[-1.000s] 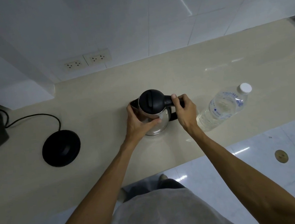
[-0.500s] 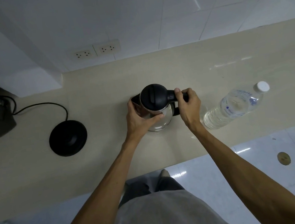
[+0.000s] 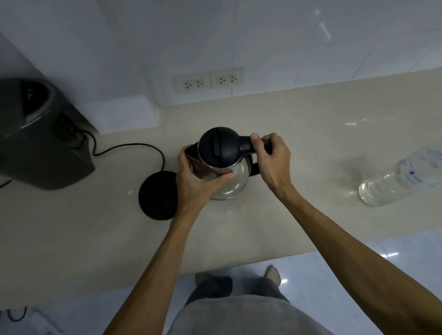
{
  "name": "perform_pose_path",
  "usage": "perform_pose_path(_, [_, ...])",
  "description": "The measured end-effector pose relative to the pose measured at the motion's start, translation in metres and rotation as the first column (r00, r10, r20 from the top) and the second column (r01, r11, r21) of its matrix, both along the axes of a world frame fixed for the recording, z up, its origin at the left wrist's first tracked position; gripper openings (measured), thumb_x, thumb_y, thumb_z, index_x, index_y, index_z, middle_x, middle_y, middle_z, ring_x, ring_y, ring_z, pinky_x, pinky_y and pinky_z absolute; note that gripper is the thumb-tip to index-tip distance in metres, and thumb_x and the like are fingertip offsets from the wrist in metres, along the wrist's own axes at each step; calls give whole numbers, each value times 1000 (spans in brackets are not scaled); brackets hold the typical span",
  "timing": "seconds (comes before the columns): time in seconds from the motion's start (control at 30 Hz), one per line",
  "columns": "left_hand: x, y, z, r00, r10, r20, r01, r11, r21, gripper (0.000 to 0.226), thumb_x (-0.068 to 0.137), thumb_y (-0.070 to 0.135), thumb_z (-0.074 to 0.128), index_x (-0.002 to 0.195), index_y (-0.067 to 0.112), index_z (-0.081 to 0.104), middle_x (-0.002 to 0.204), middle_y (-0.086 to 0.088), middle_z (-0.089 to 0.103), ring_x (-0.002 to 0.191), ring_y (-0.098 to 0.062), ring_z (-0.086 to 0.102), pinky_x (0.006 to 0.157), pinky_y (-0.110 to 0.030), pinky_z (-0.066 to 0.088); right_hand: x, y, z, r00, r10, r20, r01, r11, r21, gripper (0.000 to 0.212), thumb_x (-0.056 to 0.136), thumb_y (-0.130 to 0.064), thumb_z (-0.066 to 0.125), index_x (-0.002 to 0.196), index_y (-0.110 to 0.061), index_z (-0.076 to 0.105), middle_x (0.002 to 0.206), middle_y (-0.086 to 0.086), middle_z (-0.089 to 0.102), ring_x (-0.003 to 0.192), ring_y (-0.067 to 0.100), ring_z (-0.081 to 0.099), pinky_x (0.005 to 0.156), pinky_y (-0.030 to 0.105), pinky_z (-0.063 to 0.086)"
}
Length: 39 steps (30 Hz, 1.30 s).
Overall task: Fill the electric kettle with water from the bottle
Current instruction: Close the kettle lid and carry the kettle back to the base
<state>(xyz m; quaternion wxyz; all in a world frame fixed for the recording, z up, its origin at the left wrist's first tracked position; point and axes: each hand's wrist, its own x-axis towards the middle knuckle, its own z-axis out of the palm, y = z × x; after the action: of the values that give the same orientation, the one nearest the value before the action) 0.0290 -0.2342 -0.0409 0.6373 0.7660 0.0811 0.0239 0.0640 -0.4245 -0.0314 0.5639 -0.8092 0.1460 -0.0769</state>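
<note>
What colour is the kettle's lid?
Black, above a shiny metal body; the head view shows the lid clearly.

Kettle [image 3: 231,182] body shiny metal, lid matt black plastic; bottle [image 3: 407,176] clear plastic.

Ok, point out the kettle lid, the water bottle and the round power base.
kettle lid [image 3: 219,148], head view, on the black dome's top.
water bottle [image 3: 410,176], head view, on its clear body.
power base [image 3: 158,196], head view, on the black disc's middle.

Silver kettle [image 3: 230,183] with black lid [image 3: 219,148], clear blue-labelled bottle [image 3: 410,176], beige counter [image 3: 346,113], black base [image 3: 156,196].
</note>
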Motion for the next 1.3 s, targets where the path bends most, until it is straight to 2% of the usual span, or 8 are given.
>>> perform_pose_path(0.27, [-5,109,2,997,78,-1,-78,995,55,100,54,28,105,138,27,51,127,15,68,115,2,65,98,-25,56,6,109,2,995,104,2,-104,995,4,61,87,-65,55,96,-6,63,99,6,68,92,14,65,75,19,46])
perform_pose_path(0.5, [-10,162,0,995,102,-17,-101,994,49,94,50,31,103,130,31,54,123,16,69,112,-2,67,97,-27,56,5,160,4,987,163,-20,-163,987,-17,34,97,-49,62,86,-17,59,88,-7,64,84,1,62,73,14,44])
perform_pose_path(0.6, [-13,173,-4,994,107,-20,-106,993,44,93,53,24,103,131,32,54,123,18,68,112,1,66,95,-23,54,3,171,-1,982,186,-29,-187,982,-12,47,91,-62,59,89,-15,60,93,1,67,88,10,65,75,21,48])
perform_pose_path(0.7, [-14,179,-10,994,106,-26,-105,994,42,92,55,18,104,130,33,53,123,18,69,112,0,67,96,-24,55,2,176,-6,982,185,-43,-186,982,-13,43,93,-58,61,91,-15,60,96,1,67,89,7,64,76,22,47])
perform_pose_path(0.9, [-14,187,-20,993,96,-73,-95,995,9,99,49,27,104,134,31,53,127,14,70,118,-5,68,101,-32,57,1,182,-13,980,178,-87,-181,983,-29,59,85,-70,57,95,-13,62,100,2,67,95,13,66,80,31,56])
perform_pose_path(1.07, [-14,187,-23,991,83,-103,-84,996,-7,100,50,24,105,135,29,53,128,14,69,118,-1,67,99,-27,55,1,182,-12,981,174,-89,-178,983,-39,49,89,-63,60,93,-14,61,100,5,66,92,12,64,77,25,49])
perform_pose_path(1.23, [-21,181,-28,991,58,-125,-57,998,10,100,56,13,104,138,24,49,126,19,66,110,13,64,93,-15,53,-6,177,-24,981,160,-108,-163,986,-22,54,86,-68,58,92,-15,60,101,7,67,94,20,67,79,35,57])
perform_pose_path(1.3, [-20,180,-29,991,49,-127,-48,999,8,101,57,12,104,140,23,48,126,20,64,108,17,63,91,-8,51,-6,175,-24,977,181,-115,-182,983,5,53,90,-65,56,95,-12,61,103,8,66,96,20,66,76,27,53])
